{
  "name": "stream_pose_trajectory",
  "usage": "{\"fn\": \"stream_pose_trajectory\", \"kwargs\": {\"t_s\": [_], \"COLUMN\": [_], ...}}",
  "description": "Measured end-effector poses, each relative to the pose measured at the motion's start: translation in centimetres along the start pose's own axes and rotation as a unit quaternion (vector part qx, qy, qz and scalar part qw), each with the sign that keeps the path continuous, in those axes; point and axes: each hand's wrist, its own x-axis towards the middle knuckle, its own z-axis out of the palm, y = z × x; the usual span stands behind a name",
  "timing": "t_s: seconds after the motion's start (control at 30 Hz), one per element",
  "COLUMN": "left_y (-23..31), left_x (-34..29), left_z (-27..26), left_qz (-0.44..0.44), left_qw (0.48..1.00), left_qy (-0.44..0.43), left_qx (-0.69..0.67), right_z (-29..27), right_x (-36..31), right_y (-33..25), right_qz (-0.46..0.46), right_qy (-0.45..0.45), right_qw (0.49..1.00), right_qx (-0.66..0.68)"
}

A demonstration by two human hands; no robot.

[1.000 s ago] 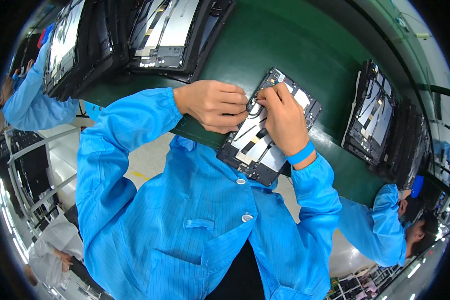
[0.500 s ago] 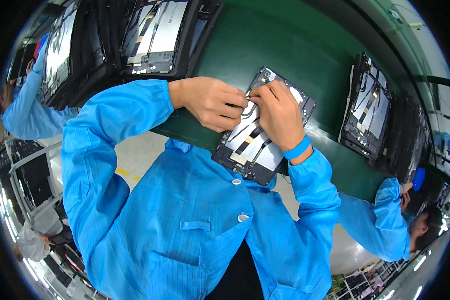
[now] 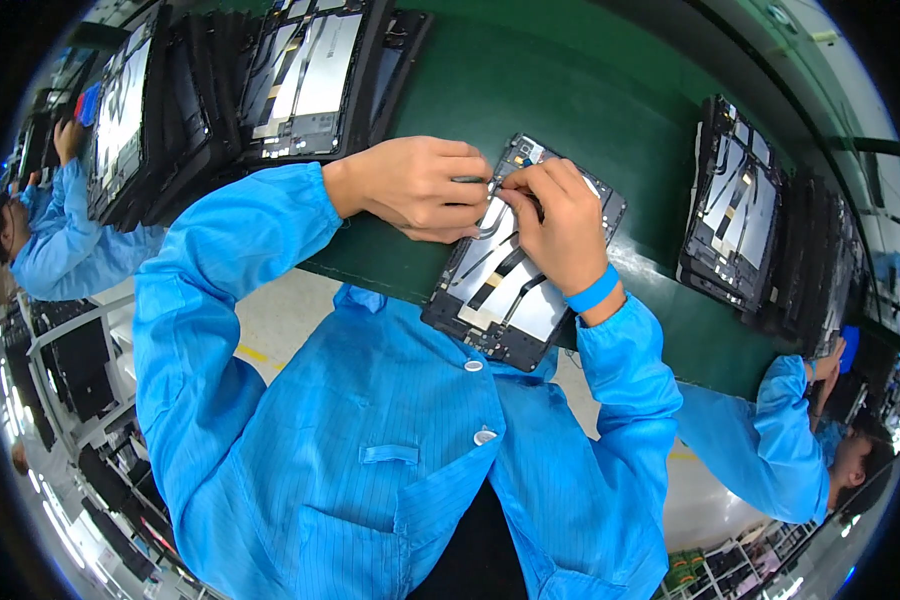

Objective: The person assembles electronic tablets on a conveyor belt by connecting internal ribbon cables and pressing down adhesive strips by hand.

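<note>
An opened tablet (image 3: 470, 292) lies tilted at the near edge of the green table, its silver battery, black cables and circuit parts bared. My left hand (image 3: 422, 190) is at the tablet's upper left edge, its fingers curled and pinched together. Beside it my right hand (image 3: 562, 222), with a blue band at the wrist, reaches over the tablet's upper part with thumb and forefinger pinched. The fingertips of both hands nearly meet at the same spot on that edge. Whatever lies between them is too small or hidden to make out.
Opened tablets stand in black stacks on the green table (image 3: 530, 60), one stack (image 3: 305, 85) at the far left and another (image 3: 735, 215) at the right. A person in blue (image 3: 760, 440) works at the right, another person (image 3: 70, 225) at the left.
My left hand has shifted slightly up and left, and my right thumb and fingers have moved a little. The tablet has barely moved. The person at the left has raised a hand.
</note>
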Motion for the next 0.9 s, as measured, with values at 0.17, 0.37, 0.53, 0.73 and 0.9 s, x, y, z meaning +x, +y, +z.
{"fn": "stream_pose_trajectory", "kwargs": {"t_s": [0.17, 0.37, 0.53, 0.73, 0.9], "left_y": [-0.2, -0.6, -0.9, 0.3, 3.0], "left_x": [0.6, 1.2, 1.4, 0.9, 0.9], "left_z": [-0.9, -0.8, -0.8, -0.9, -0.8], "left_qz": [-0.016, -0.028, -0.046, -0.122, -0.228], "left_qw": [0.999, 0.997, 0.996, 0.991, 0.971], "left_qy": [-0.051, -0.047, -0.042, -0.050, -0.023], "left_qx": [0.009, 0.054, 0.063, 0.008, -0.075], "right_z": [-0.1, -0.6, -0.9, -1.3, -1.7], "right_x": [0.0, 0.7, 1.3, 2.0, 2.4], "right_y": [0.4, 0.0, -0.1, 0.2, 0.4], "right_qz": [0.091, 0.124, 0.137, 0.180, 0.217], "right_qy": [-0.005, 0.003, 0.001, -0.023, -0.049], "right_qw": [0.994, 0.989, 0.988, 0.979, 0.970], "right_qx": [0.063, 0.084, 0.077, 0.093, 0.096]}}
